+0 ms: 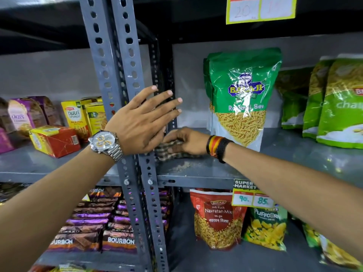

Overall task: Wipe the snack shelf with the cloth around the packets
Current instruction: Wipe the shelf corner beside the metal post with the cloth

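Head view: right hand (186, 139) presses fingers onto the checked cloth (170, 151) beside the green sev packet (241, 95); left hand (141, 119) hovers, fingers spread. A wide sweep could topple it.

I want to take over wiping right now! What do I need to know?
Left hand: open, empty, fingers spread in front of the grey upright post.
Right hand: pressing the checked cloth flat on the shelf, at its left end beside the post.
The green sev packet stands upright just right of the cloth, apart from it.
Crumbs and dust lie in front of the cloth, near the shelf's edge.
Left to do: sweep up those crumbs, then wipe around the green packets further right.
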The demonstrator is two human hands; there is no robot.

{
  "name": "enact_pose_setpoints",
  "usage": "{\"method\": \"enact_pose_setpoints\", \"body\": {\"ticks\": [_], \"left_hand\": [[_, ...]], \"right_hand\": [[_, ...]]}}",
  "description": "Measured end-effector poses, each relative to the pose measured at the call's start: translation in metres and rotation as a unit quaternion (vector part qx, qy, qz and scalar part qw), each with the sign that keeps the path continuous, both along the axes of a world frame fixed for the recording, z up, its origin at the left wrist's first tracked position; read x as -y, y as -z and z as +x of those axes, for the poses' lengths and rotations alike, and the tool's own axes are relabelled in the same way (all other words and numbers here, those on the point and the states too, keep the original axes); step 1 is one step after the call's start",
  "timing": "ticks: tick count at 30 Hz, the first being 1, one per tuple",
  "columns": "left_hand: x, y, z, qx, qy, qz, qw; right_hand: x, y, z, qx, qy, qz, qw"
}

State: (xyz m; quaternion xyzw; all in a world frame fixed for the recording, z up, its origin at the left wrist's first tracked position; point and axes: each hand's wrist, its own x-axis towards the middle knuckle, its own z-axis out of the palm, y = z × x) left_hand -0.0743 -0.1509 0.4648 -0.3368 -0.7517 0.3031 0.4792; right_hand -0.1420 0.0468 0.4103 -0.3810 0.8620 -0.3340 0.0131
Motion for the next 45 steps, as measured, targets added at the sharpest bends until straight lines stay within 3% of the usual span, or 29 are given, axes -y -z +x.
{"method": "enact_pose_setpoints", "body": {"ticks": [4, 9, 13, 16, 24, 28, 36, 40, 45], "left_hand": [[0.0, 0.001, 0.0, 0.0, -0.009, -0.004, 1.0], [0.0, 0.001, 0.0, 0.0, -0.013, -0.003, 1.0], [-0.002, 0.001, 0.0, -0.001, -0.008, 0.002, 1.0], [-0.001, 0.0, 0.001, -0.003, -0.003, 0.002, 1.0], [0.0, 0.001, 0.001, -0.008, -0.007, 0.006, 1.0], [-0.002, 0.0, 0.0, -0.005, -0.002, 0.003, 1.0], [0.001, 0.0, 0.0, -0.008, -0.017, -0.002, 1.0], [0.0, 0.0, 0.0, -0.009, -0.023, -0.006, 1.0], [-0.001, -0.001, 0.002, -0.002, -0.034, -0.013, 0.999]], "right_hand": [[0.022, 0.012, 0.01, 0.001, -0.028, 0.041, 0.999], [-0.01, 0.007, 0.015, 0.04, -0.06, 0.068, 0.995], [-0.022, -0.002, 0.004, 0.024, 0.003, 0.003, 1.0], [-0.015, 0.008, -0.001, 0.016, 0.032, 0.008, 0.999], [-0.056, 0.016, 0.032, 0.042, -0.011, 0.012, 0.999], [-0.051, 0.007, 0.023, 0.031, 0.014, -0.04, 0.999], [-0.062, 0.02, 0.041, 0.007, 0.024, 0.0, 1.0], [-0.086, 0.01, 0.062, 0.042, -0.002, 0.015, 0.999], [-0.069, 0.01, 0.04, 0.013, 0.073, -0.027, 0.997]]}}
